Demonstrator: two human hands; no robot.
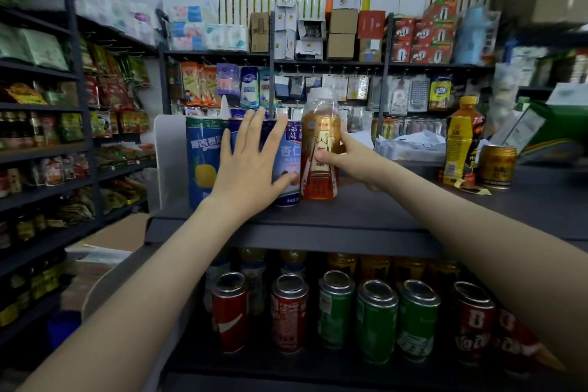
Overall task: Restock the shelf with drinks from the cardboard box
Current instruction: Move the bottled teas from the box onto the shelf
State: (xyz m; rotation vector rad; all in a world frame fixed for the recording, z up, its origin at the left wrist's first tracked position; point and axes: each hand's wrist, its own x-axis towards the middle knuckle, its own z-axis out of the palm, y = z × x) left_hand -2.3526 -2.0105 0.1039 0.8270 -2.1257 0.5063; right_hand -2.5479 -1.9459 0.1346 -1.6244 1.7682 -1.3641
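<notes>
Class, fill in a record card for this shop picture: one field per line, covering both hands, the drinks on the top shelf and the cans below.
Left hand: fingers straight, spread over the can fronts, thumb on the blue-and-white can
Right hand: grips the amber drink bottle
Bottle: upright on the top shelf, beside the blue-and-white can
Row's left end: blue can with yellow fruit
Shelf's right end: yellow bottle, gold can
Lower shelf: red cans, green cans

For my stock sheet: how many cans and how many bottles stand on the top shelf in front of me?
Cans: 4
Bottles: 2
Total: 6
</notes>
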